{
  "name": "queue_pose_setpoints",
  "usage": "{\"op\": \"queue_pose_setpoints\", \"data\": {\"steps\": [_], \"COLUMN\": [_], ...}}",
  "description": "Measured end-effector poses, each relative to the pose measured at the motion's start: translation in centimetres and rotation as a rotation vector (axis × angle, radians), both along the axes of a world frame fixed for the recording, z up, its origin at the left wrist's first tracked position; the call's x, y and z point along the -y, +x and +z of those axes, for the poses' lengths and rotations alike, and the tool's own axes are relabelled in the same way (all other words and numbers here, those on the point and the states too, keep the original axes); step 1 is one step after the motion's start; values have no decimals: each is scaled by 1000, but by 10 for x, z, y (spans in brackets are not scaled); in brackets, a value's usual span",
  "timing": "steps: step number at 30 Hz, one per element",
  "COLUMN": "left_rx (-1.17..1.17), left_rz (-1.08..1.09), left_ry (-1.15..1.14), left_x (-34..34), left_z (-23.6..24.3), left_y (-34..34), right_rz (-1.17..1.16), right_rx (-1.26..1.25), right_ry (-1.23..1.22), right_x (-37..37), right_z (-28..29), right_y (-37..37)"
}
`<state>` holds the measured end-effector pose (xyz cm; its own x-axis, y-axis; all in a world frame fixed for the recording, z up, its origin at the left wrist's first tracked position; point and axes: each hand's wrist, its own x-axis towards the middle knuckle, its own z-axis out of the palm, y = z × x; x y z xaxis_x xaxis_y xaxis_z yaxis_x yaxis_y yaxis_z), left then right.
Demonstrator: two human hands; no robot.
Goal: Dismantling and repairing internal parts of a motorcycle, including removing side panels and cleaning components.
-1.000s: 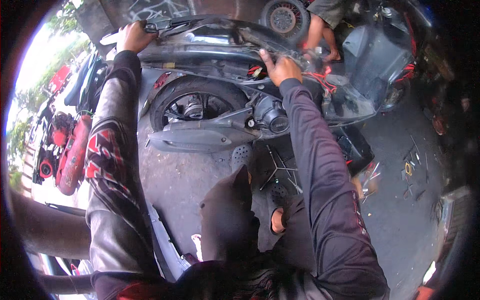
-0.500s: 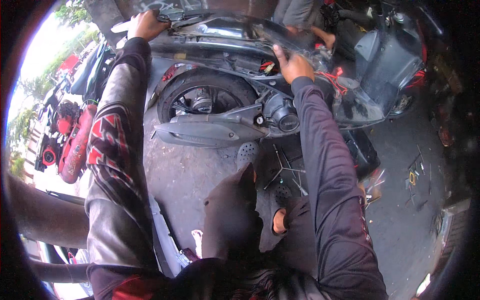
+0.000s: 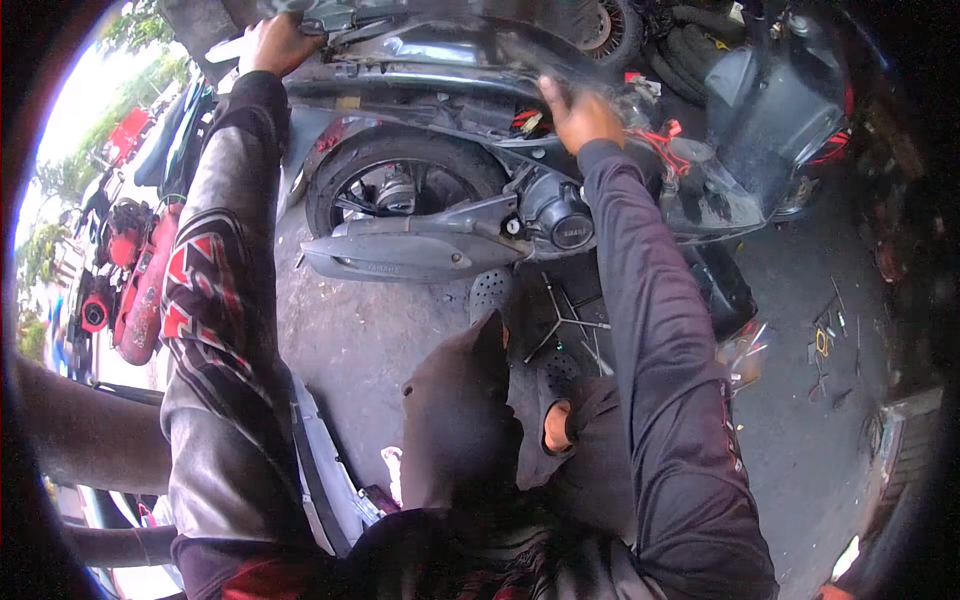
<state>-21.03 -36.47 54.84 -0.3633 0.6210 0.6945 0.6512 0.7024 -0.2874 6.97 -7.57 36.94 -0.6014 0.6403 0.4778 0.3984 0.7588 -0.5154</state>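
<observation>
A dark scooter lies across my view, with its rear wheel (image 3: 340,180), engine cover (image 3: 562,218) and glossy black body panel (image 3: 440,48) showing. My left hand (image 3: 277,44) is closed round the rear grab rail (image 3: 225,47) at the upper left. My right hand (image 3: 586,118) holds the panel's lower edge near some red wires (image 3: 665,150), thumb raised and the other fingers curled, their tips partly hidden.
Below the scooter lie a Y-shaped wrench (image 3: 558,325), a black box (image 3: 722,295) and scattered small tools (image 3: 825,340). A white panel (image 3: 322,460) lies by my legs. Red tanks and parts (image 3: 140,300) stand at the left. Another wheel (image 3: 615,30) is behind the scooter.
The other person's legs behind the scooter have gone out of sight. My hands have shifted slightly with the view, keeping their places on the scooter.
</observation>
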Motion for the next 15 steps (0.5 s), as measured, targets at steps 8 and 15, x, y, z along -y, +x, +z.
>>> {"op": "queue_pose_setpoints", "data": {"steps": [8,15], "left_rx": [19,29], "left_rz": [55,-41], "left_ry": [6,11], "left_x": [-10,-3], "left_z": [-3,-1], "left_y": [8,-2], "right_rz": [-1,13], "right_rx": [43,1], "right_ry": [-42,-25], "right_x": [-8,-6], "right_z": [-3,-3], "right_y": [2,1]}}
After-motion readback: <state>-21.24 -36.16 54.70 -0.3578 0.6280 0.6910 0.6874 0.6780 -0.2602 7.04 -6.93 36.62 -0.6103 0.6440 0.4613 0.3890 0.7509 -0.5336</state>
